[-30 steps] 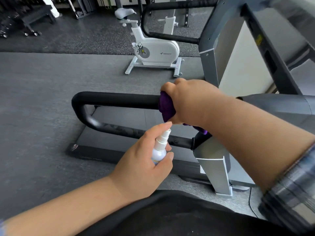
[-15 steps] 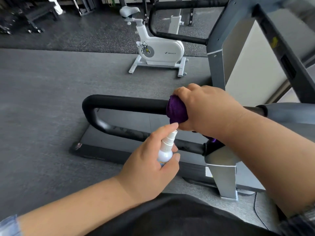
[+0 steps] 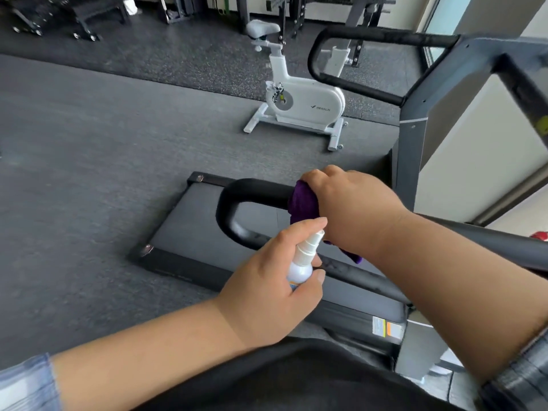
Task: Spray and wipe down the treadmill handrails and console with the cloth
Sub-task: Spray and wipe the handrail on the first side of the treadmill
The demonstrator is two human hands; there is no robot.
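Right hand (image 3: 350,203): curled round the purple cloth (image 3: 302,203), clamping it onto the black handrail (image 3: 255,188) at frame centre
Left hand (image 3: 267,280): wrapped round the spray bottle (image 3: 305,259) just below, forefinger on the nozzle
Step, likely: wiping toward the rail's bend
Doing it well: wrap cloth fully round, firm grip, slide right through the curve; aim spray at cloth or rail, not the belt (image 3: 189,232)
Console: out of view

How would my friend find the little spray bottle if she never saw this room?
Look for the black looped handrail of the treadmill, close in front of the person. Just below it, the left hand grips the spray bottle, its nozzle pointing up toward the purple cloth that the right hand holds on the rail. It is the only small white thing there, among the black bars.
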